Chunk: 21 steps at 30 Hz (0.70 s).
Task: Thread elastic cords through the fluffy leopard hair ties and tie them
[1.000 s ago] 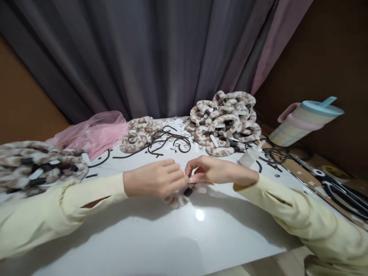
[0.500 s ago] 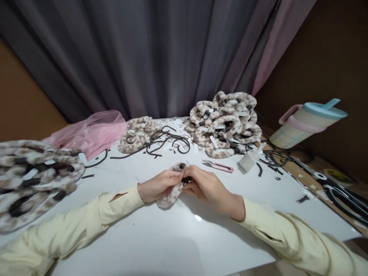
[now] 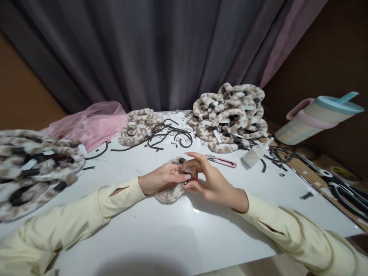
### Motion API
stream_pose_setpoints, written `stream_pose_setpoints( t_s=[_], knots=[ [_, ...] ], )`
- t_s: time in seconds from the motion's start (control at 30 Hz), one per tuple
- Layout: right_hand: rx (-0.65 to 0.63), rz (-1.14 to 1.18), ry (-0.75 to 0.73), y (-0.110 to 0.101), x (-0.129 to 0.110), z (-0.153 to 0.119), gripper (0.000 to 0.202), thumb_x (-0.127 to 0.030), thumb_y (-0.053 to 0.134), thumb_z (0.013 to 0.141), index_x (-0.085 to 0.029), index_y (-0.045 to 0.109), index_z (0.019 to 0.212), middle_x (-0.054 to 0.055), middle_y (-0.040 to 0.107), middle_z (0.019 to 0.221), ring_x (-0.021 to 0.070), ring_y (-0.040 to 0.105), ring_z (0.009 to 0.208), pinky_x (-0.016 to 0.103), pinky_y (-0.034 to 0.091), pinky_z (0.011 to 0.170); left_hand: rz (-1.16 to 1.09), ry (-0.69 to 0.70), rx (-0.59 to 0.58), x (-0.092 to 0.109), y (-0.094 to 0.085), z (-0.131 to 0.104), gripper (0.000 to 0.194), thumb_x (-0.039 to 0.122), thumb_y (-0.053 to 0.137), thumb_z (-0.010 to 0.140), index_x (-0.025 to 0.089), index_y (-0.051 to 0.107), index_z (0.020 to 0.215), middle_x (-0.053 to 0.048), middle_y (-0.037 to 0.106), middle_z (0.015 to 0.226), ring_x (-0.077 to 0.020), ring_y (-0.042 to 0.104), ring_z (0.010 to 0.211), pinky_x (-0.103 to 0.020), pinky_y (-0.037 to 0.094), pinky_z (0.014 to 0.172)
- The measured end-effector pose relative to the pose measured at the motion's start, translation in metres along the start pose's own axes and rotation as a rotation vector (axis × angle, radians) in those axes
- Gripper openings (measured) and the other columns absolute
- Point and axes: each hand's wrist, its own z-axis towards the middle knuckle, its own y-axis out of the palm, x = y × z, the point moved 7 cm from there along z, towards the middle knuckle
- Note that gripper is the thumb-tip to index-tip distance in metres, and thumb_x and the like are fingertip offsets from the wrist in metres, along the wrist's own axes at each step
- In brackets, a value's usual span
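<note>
A spotted white-and-brown furry loop [image 3: 169, 196] with black end pieces lies low over the white table in front of me. My left hand [image 3: 159, 178] is closed round its near side, the thumb pressing by a black piece. From the right, my right hand [image 3: 214, 186] pinches the loop's black part between thumb and fingers, with the index finger raised and bent. What exactly sits between the fingertips is too small to make out. Just beyond my right hand lie thread snips [image 3: 222, 161] with pink handles.
Piles of similar furry loops stand at left [image 3: 66, 161], back centre [image 3: 133, 134] and back right [image 3: 230, 115]. Black cords [image 3: 172, 134], a pink plastic bag [image 3: 94, 119], a white small container [image 3: 253, 156], large scissors [image 3: 342, 191] and a lidded tumbler [image 3: 310, 119] lie around.
My right hand's fingers have lifted and spread a little, the index finger now raised off the loop. My left thumb has slid right over the black part. The view has shifted slightly.
</note>
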Motion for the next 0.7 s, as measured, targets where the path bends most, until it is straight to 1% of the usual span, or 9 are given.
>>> stream_pose_setpoints(
  t_s=[0.07, 0.17, 0.23, 0.3, 0.4, 0.47, 0.53, 0.6, 0.7],
  knots=[
    [-0.011, -0.001, 0.022, 0.001, 0.003, 0.000, 0.064, -0.009, 0.053, 0.079, -0.022, 0.018, 0.131, 0.008, 0.057, 0.103, 0.0102, 0.048, 0.063, 0.024, 0.045, 0.060, 0.055, 0.004, 0.027, 0.001, -0.001, -0.001, 0.026, 0.028, 0.074, 0.070, 0.009, 0.061, 0.082, -0.002, 0.062, 0.068, -0.0074, 0.055, 0.057, -0.018, 0.041, 0.058],
    [-0.035, -0.007, 0.031, 0.004, 0.007, -0.001, 0.065, -0.009, 0.052, 0.079, -0.022, 0.018, 0.132, 0.007, 0.058, 0.099, 0.0111, 0.052, 0.065, 0.024, 0.045, 0.059, 0.147, 0.031, 0.017, 0.005, 0.003, -0.002, 0.021, 0.027, 0.071, 0.073, 0.010, 0.058, 0.077, 0.002, 0.059, 0.063, -0.0038, 0.047, 0.049, -0.017, 0.038, 0.053],
    [-0.038, -0.004, 0.023, 0.006, 0.007, -0.001, 0.063, -0.009, 0.051, 0.078, -0.022, 0.019, 0.131, 0.006, 0.058, 0.098, 0.0123, 0.055, 0.070, 0.025, 0.045, 0.061, 0.206, 0.050, 0.022, 0.007, 0.004, -0.002, 0.020, 0.026, 0.069, 0.074, 0.012, 0.056, 0.075, 0.005, 0.053, 0.057, -0.0026, 0.040, 0.044, -0.017, 0.035, 0.048],
    [-0.038, 0.000, 0.017, 0.007, 0.006, -0.001, 0.060, -0.009, 0.051, 0.078, -0.022, 0.022, 0.129, 0.006, 0.058, 0.097, 0.0126, 0.056, 0.071, 0.025, 0.046, 0.062, 0.261, 0.062, 0.059, 0.008, 0.004, -0.003, 0.021, 0.026, 0.070, 0.073, 0.013, 0.053, 0.075, 0.008, 0.047, 0.051, -0.0033, 0.039, 0.041, -0.018, 0.033, 0.046],
    [-0.029, -0.010, 0.014, 0.008, 0.006, 0.000, 0.056, -0.009, 0.052, 0.077, -0.021, 0.026, 0.125, 0.005, 0.058, 0.094, 0.0130, 0.057, 0.072, 0.026, 0.047, 0.065, 0.319, 0.065, 0.128, 0.008, 0.002, -0.003, 0.025, 0.027, 0.072, 0.070, 0.015, 0.051, 0.078, 0.009, 0.043, 0.047, -0.0065, 0.045, 0.042, -0.019, 0.036, 0.046],
    [-0.019, -0.022, 0.014, 0.007, 0.007, 0.000, 0.054, -0.008, 0.053, 0.075, -0.020, 0.028, 0.122, 0.006, 0.058, 0.094, 0.0143, 0.059, 0.076, 0.027, 0.049, 0.067, 0.334, 0.061, 0.156, 0.008, 0.000, -0.003, 0.027, 0.027, 0.072, 0.069, 0.015, 0.050, 0.080, 0.009, 0.043, 0.047, -0.0088, 0.051, 0.045, -0.020, 0.039, 0.048],
    [-0.025, -0.037, 0.011, 0.008, 0.007, -0.001, 0.054, -0.005, 0.052, 0.074, -0.019, 0.029, 0.121, 0.006, 0.059, 0.095, 0.0155, 0.061, 0.079, 0.028, 0.050, 0.068, 0.336, 0.062, 0.170, 0.007, -0.001, -0.003, 0.026, 0.026, 0.071, 0.069, 0.015, 0.051, 0.080, 0.008, 0.047, 0.049, -0.0104, 0.055, 0.050, -0.020, 0.042, 0.052],
    [-0.042, -0.090, -0.006, 0.009, 0.006, -0.002, 0.058, -0.003, 0.050, 0.074, -0.019, 0.027, 0.125, 0.008, 0.062, 0.101, 0.0172, 0.063, 0.086, 0.028, 0.051, 0.071, 0.338, 0.092, 0.180, 0.008, -0.003, -0.002, 0.024, 0.026, 0.071, 0.070, 0.013, 0.054, 0.081, 0.005, 0.054, 0.056, -0.0117, 0.059, 0.058, -0.022, 0.045, 0.058],
    [-0.035, -0.273, -0.050, 0.009, 0.005, -0.006, 0.066, -0.002, 0.048, 0.075, -0.022, 0.022, 0.133, 0.010, 0.063, 0.112, 0.0201, 0.063, 0.095, 0.031, 0.052, 0.074, 0.340, 0.148, 0.201, 0.011, -0.007, 0.000, 0.025, 0.028, 0.071, 0.068, 0.011, 0.058, 0.080, -0.002, 0.062, 0.070, -0.0147, 0.062, 0.071, -0.024, 0.047, 0.066]
  ],
)
